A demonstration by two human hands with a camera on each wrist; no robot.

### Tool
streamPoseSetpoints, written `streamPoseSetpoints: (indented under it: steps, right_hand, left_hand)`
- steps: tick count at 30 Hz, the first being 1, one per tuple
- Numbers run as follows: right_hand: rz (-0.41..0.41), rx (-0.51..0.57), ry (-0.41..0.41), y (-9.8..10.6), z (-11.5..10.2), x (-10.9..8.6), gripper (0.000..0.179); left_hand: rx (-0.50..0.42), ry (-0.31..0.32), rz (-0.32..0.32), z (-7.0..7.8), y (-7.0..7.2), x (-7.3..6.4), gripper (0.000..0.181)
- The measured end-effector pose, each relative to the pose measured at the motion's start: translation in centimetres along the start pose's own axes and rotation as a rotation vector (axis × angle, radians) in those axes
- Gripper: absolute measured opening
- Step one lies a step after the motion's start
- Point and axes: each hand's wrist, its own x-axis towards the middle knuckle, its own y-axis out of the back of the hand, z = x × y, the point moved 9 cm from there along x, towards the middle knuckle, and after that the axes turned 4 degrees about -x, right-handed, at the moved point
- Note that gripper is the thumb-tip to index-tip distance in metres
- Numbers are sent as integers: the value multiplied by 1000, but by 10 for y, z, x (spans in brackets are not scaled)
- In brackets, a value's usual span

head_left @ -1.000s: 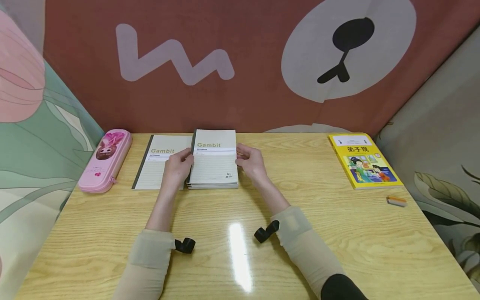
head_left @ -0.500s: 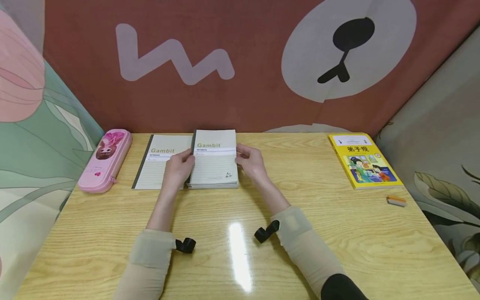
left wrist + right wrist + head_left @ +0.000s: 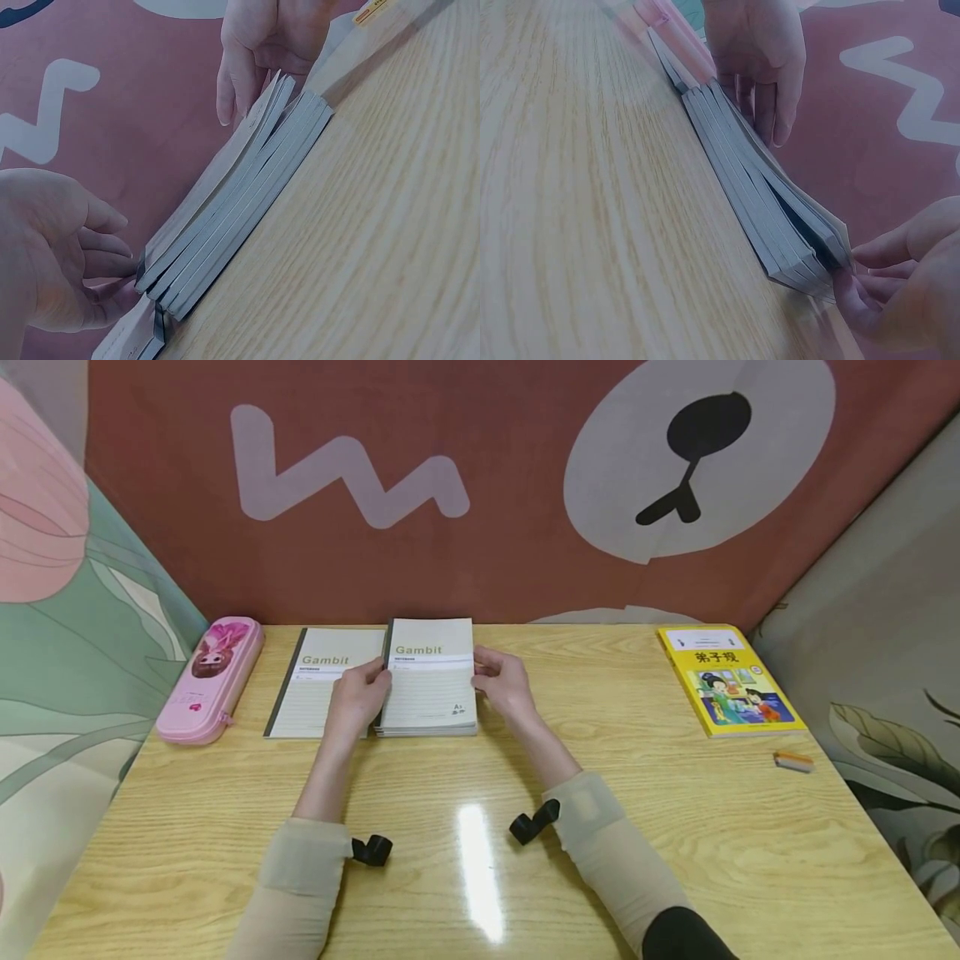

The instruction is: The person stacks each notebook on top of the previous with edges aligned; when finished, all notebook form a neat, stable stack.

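A stack of several pale "Gambit" notebooks point(image 3: 427, 693) with dark spines lies at the back of the table. My left hand point(image 3: 356, 697) holds the stack's spine side near the top notebooks, thumb and fingertips at the edge. With thumb and fingers, my right hand point(image 3: 504, 687) pinches the opposite edge of the upper notebooks point(image 3: 810, 206). A gap shows there between the upper and lower notebooks. Another Gambit notebook point(image 3: 300, 702) lies flat to the left, partly covered by my left hand and close against the stack.
A pink pencil case point(image 3: 210, 685) lies at the far left of the wooden table point(image 3: 420, 827). At the right is a yellow picture-covered book point(image 3: 731, 681), with a small orange-and-white eraser-like block point(image 3: 793, 762) in front of it. A brown printed cloth point(image 3: 510, 568) hangs behind the table.
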Motion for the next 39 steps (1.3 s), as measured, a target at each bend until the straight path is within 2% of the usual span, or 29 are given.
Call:
streamPoseSetpoints:
  steps: [16,39]
  right_hand:
    - [3,-41,9,1,0,0,57]
    - [9,-76,-14,1,3,1,57]
  left_hand:
    - [11,-30,0,1,0,0,52]
    - [-17,-6,4,-2,1,1,52]
